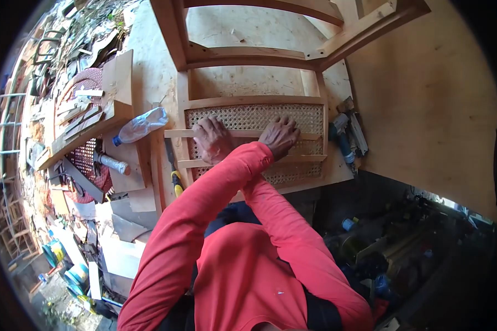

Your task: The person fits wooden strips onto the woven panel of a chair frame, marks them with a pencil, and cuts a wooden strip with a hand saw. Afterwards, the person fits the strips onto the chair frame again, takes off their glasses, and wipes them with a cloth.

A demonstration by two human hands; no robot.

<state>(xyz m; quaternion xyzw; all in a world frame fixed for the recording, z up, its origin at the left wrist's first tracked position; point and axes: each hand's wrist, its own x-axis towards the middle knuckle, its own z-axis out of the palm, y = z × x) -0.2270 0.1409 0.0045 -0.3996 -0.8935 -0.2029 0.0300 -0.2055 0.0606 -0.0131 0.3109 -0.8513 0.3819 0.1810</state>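
My forearms cross, the left one over the right. My left hand point(280, 135) is on the right side of the cane panel point(237, 116), its fingers curled over the upper thin wooden strip point(244, 133). On the panel's left side, my right hand point(211, 140) is closed around the same strip, whose left end sticks out past the wooden frame point(184, 105). A second strip point(309, 159) lies across the panel nearer my body, partly hidden by my left forearm. The woven panel sits within the frame.
A plastic bottle point(143, 126) and a yellow-and-black-handled tool point(176, 182) lie left of the frame. A power tool point(342, 138) is at the right. Wooden framework point(248, 54) stands beyond. Wood offcuts point(85, 118) are piled at far left.
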